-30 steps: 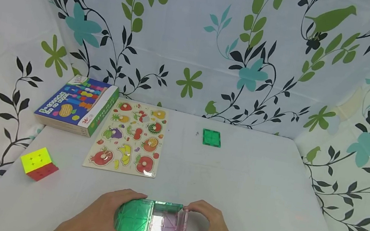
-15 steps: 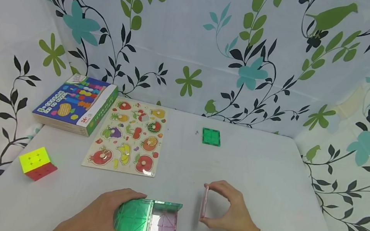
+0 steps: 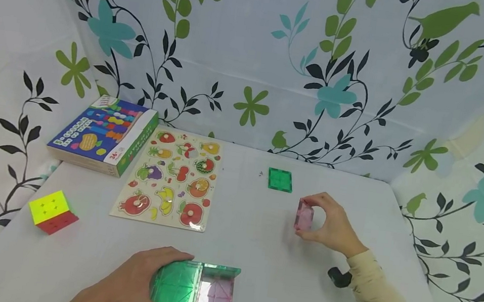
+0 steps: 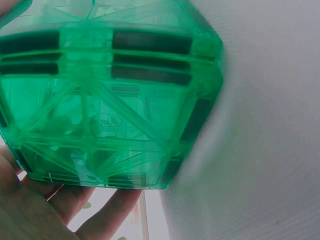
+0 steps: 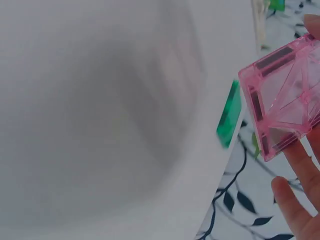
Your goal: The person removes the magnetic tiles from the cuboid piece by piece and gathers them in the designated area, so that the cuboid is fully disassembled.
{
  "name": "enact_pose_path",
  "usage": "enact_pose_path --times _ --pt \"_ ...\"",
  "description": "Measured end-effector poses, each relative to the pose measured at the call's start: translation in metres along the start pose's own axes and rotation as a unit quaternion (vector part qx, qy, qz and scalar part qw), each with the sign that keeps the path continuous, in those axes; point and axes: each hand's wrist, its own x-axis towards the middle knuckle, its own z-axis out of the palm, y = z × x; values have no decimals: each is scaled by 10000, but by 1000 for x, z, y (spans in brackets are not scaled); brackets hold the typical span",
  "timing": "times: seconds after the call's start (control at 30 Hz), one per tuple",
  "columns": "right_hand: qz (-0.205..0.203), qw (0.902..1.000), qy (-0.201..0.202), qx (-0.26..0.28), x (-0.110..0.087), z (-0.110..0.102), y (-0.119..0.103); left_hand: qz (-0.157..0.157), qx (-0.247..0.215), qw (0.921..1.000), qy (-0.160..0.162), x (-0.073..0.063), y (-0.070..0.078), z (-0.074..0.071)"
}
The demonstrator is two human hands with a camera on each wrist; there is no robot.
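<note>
At the table's front, my left hand (image 3: pixel 130 282) grips a box built of green magnetic tiles (image 3: pixel 177 288) between thumb and fingers. The box's right end is open, and a pink tile (image 3: pixel 214 298) shows in its right part. In the left wrist view the green tile box (image 4: pixel 95 115) fills much of the frame above the fingers. My right hand (image 3: pixel 335 227) pinches a loose pink magnetic tile (image 3: pixel 305 216) by its edges, held up off the table. A flat green tile (image 3: pixel 280 180) lies just beyond it; in the right wrist view the pink tile (image 5: pixel 285 97) is close up.
On the left lie a yellow and red puzzle cube (image 3: pixel 52 212), a blue boxed game (image 3: pixel 101 135) and a fruit puzzle board (image 3: pixel 169 179). A black device (image 3: pixel 339 277) sits at the right wrist. Patterned cloth (image 3: pixel 256 45) hangs behind the white table (image 3: pixel 248 243).
The right hand has pulled the pink tile off the box's right end and carried it away, rightward and toward the far green tile. The left hand stays on the box.
</note>
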Motion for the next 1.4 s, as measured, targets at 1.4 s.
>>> enact_pose_path --times 1.4 --pt "1570 9690 -1877 -336 94 -1 107 -634 -599 9958 -289 -3 7 -1"
